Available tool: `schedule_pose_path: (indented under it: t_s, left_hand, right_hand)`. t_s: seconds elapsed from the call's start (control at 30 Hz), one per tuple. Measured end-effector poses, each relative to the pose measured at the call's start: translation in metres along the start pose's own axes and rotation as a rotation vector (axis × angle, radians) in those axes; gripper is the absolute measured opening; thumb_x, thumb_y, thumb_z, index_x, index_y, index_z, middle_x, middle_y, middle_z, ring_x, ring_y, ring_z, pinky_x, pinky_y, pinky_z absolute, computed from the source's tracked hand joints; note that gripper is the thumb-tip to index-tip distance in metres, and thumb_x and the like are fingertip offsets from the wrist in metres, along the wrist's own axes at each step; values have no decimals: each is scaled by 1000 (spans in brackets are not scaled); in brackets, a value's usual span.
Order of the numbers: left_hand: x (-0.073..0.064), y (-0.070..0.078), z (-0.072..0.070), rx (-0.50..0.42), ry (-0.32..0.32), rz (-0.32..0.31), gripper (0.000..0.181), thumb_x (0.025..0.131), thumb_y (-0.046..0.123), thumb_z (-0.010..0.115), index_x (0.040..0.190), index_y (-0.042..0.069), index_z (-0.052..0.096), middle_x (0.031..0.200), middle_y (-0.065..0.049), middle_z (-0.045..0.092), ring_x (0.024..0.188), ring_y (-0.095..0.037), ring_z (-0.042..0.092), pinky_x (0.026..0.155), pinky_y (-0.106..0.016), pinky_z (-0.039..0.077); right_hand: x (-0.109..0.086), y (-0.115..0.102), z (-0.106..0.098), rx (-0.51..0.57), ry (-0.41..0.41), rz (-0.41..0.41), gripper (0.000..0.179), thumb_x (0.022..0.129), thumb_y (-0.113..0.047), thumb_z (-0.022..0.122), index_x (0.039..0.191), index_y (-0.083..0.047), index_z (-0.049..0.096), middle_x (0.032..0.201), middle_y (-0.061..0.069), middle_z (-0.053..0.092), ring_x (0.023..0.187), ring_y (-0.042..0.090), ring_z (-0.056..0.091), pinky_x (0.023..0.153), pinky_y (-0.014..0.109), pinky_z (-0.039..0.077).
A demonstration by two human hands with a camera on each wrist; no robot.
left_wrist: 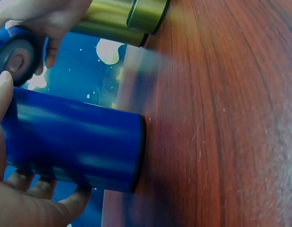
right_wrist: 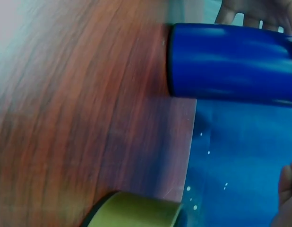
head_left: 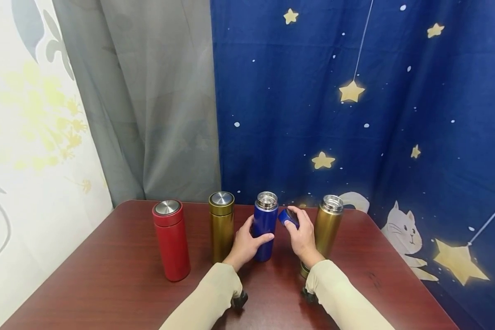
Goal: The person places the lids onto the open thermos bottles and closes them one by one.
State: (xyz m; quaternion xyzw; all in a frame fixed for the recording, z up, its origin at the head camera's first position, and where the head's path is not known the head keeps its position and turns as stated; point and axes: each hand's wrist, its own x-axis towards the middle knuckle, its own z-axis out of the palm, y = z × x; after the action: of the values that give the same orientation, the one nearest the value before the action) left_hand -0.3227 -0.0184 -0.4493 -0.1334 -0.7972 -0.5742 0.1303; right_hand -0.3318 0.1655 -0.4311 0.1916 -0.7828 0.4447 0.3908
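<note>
I have the left hand (head_left: 245, 244) with its fingers curled round the blue flask (head_left: 266, 229), which stands upright and uncapped on the surface (head_left: 107, 279), while the right hand (head_left: 303, 236) pinches a blue cap (head_left: 285, 218) just beside the neck. A loose pinch could drop the cap, I judge; an outward swing of that hand could topple the open gold flask (head_left: 328, 227) or knock the gold lid (head_left: 304, 270) near its wrist
</note>
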Motion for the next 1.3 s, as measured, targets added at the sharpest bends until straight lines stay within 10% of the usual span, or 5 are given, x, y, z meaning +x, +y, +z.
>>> schedule_pose_path:
  t_s: [0.83, 1.13, 1.3]
  left_hand:
    - [0, 0, -3, 39, -23, 43, 78, 80, 39, 79, 143, 10, 43, 127, -12, 61, 110, -29, 61, 96, -50, 46]
    - [-1, -1, -2, 34, -24, 53, 75, 82, 35, 79, 143, 11, 43, 126, -12, 62, 108, -29, 61, 96, -50, 46]
    - [0, -2, -1, 33, -23, 70, 74, 81, 36, 79, 142, 11, 44, 124, -10, 63, 106, -27, 62, 95, -47, 47]
  right_hand:
    - [16, -28, 14, 121, 201, -109, 41, 89, -16, 53, 127, -1, 59, 107, 18, 61, 93, 29, 55, 79, 29, 43]
    - [24, -79, 10, 199, 168, -51, 41, 90, -2, 55, 129, 12, 51, 114, 29, 55, 104, 41, 52, 90, 15, 38]
    - [29, -96, 3, 210, 120, -6, 45, 90, -2, 59, 132, 11, 48, 119, 29, 52, 109, 41, 52, 97, 36, 45]
